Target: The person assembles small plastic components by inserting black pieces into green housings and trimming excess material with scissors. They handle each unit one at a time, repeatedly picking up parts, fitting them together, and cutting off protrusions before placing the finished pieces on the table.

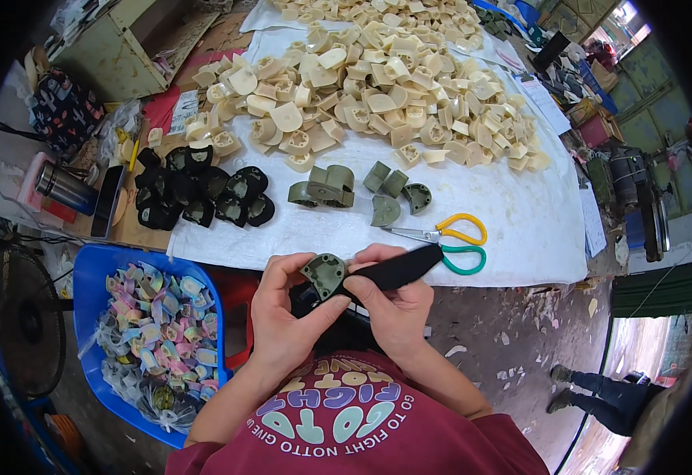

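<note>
My left hand (pixel 284 305) grips a dark green, heel-shaped plastic piece (pixel 327 274), its hollow side with small holes facing up. Between the thumb and fingers of my right hand (pixel 397 305) is a black fabric strip (pixel 400 270); its left end meets the edge of the green piece, and its free end points right. Just beyond lie scissors (pixel 441 235) with one yellow and one green handle. Several bare green pieces (pixel 324 187) rest on the white cloth ahead, and a cluster of black-covered pieces (pixel 203 186) sits to their left.
A large heap of cream plastic pieces (pixel 377 87) covers the far part of the white-covered table (pixel 512 237). At lower left stands a blue basket (pixel 92 317) of pastel pieces, near a fan (pixel 25 324). A flask (pixel 66 188) and phone (pixel 108 202) occupy the left edge. Another person's legs (pixel 599 396) show at right.
</note>
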`<state>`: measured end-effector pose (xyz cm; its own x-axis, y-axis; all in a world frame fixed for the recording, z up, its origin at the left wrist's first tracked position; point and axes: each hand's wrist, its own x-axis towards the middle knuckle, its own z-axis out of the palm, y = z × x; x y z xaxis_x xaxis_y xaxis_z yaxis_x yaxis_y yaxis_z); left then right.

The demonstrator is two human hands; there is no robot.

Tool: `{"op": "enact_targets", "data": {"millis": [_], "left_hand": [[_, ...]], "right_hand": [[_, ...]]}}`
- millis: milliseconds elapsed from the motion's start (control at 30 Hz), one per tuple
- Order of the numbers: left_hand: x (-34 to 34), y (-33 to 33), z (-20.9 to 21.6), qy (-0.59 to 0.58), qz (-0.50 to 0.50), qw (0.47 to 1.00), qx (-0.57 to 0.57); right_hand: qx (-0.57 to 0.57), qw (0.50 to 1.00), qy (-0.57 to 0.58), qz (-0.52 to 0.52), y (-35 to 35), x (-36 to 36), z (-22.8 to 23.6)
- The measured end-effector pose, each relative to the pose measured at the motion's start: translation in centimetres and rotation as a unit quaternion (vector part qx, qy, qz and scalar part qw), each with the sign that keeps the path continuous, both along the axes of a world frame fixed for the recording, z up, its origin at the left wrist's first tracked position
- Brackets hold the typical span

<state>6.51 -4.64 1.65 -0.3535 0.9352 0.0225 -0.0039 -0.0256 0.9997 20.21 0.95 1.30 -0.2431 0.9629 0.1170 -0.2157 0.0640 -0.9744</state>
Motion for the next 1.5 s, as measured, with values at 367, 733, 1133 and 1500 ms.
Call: {"op": "enact_targets", "data": {"millis": [367,733,1133,1500], "left_hand": [[-1.9,-0.3,-0.4,-0.017,-0.185,0.981,0.062],[-0.4,-0.2,-0.5,-0.1,-0.04,0.994,-0.035],[-0.9,-0.6,0.6,0.027,-0.135,0.99,0.011],[-0.8,-0.5,0.2,0.095,-0.128,0.986,0.048]], "right_hand": [[-0.254,0.941,0.117,0.192,2.9,2.7,0.3],[0.108,0.983,-0.144,0.022,0.7,0.6,0.9],[-0.173,0.966,0.011,0.19,3.3,2.1,0.8],[-0.2,0.953,-0.006,0.228,3.3,2.9,1.0]]}}
